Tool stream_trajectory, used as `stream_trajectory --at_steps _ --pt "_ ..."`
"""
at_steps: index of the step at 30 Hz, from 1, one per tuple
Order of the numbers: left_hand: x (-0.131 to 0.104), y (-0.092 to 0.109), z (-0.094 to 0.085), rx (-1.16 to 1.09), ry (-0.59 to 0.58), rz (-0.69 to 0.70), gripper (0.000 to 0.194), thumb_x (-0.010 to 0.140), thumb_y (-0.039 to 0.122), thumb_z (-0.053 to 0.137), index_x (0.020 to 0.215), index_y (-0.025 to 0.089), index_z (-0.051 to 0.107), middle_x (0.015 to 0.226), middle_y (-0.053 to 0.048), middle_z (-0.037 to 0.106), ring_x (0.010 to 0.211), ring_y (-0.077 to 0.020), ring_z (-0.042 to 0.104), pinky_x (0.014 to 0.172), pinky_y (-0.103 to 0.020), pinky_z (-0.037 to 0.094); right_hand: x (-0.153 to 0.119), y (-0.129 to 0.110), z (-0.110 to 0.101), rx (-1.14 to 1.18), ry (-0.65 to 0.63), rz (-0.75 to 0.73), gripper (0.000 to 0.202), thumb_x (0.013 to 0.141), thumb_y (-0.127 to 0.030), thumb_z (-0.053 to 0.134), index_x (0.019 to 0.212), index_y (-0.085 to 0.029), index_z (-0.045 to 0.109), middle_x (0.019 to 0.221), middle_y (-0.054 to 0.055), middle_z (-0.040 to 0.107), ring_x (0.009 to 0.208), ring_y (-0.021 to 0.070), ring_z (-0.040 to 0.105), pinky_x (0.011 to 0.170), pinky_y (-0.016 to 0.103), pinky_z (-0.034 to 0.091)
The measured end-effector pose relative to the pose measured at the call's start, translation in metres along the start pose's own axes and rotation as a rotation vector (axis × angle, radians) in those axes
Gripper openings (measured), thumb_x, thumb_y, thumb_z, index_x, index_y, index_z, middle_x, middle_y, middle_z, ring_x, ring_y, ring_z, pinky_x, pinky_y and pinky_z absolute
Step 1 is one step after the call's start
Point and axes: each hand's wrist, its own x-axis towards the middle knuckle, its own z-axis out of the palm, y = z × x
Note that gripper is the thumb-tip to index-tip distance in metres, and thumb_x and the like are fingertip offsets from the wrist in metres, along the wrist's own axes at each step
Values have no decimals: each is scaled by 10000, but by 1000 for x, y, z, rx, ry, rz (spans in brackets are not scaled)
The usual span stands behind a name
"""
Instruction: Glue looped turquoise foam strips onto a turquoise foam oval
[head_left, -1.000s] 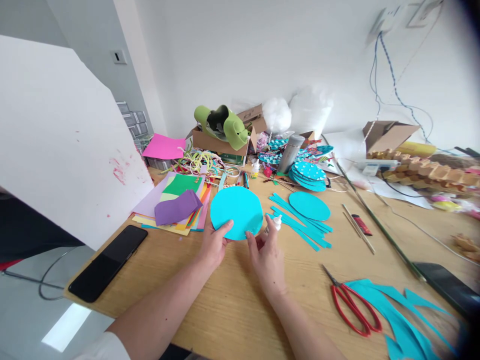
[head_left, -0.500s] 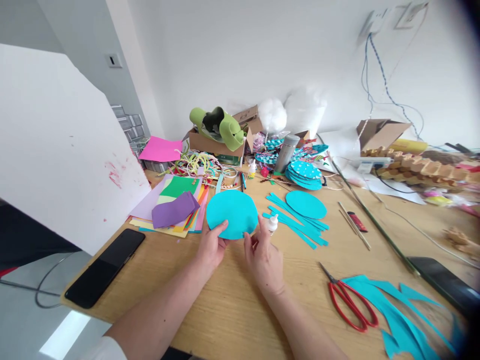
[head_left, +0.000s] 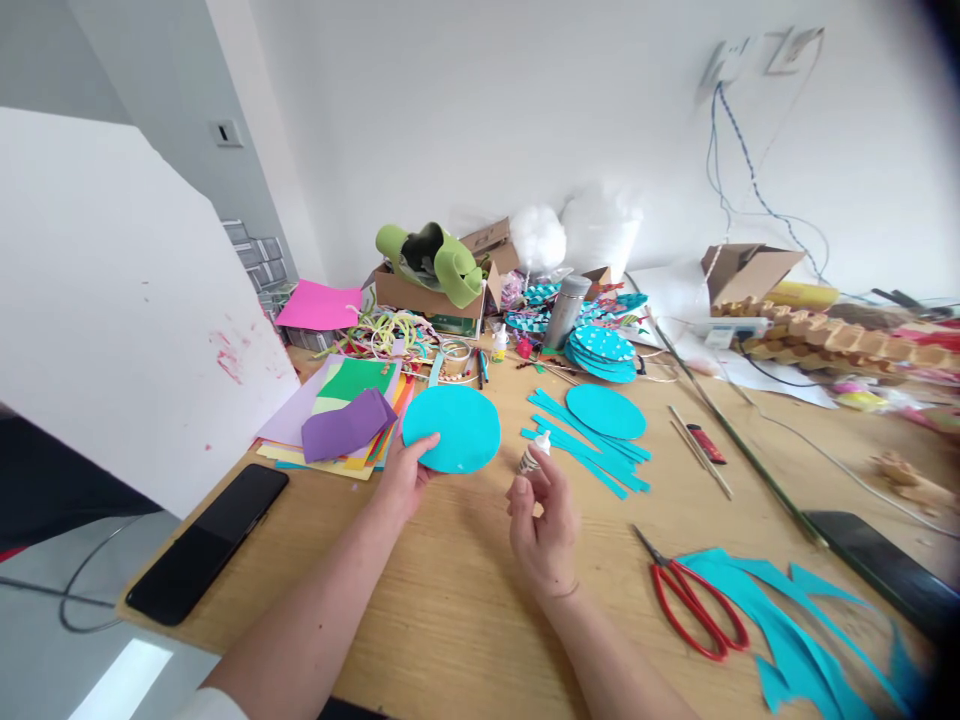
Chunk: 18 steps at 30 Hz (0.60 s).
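Note:
My left hand (head_left: 409,475) pinches the lower left edge of a turquoise paper disc (head_left: 454,430), its thumb on top and its fingers underneath. To the right of the disc and apart from it is my right hand (head_left: 546,525), with its fingers loosely bent, thumb and index finger apart and nothing seen in them. Just beyond those fingers stands a small white glue bottle (head_left: 531,458), its lower part partly covered by the hand. Turquoise paper strips (head_left: 581,445) and a second turquoise disc (head_left: 607,411) lie on the table behind the bottle.
Red-handled scissors (head_left: 697,605) and turquoise offcuts (head_left: 787,620) lie at the right front. A black phone (head_left: 210,540) rests at the left edge beside stacked coloured paper (head_left: 349,425). A grey flask (head_left: 568,312) and dotted discs (head_left: 601,350) stand farther back.
My right hand has come away from the disc's lower right edge, moving right and slightly down. The disc stays in my left hand. The whole view has shifted a little.

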Motion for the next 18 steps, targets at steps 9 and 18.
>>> stream_trajectory --at_steps 9,18 --pt "4 29 -16 678 -411 -314 442 616 480 765 886 137 695 934 -114 731 920 -300 664 773 -362 523 13 -12 -8 243 206 -35 314 967 -305 378 1253 -225 480 714 -15 514 609 125 506 541 261 431" --pt "-23 35 -2 1419 18 782 478 895 530 414 1072 146 635 1050 -165 650 1081 -312 564 944 -437 412 7 -22 -4 235 63 7 333 953 -247 411 1286 -242 414 749 -21 471 636 120 476 582 257 434"
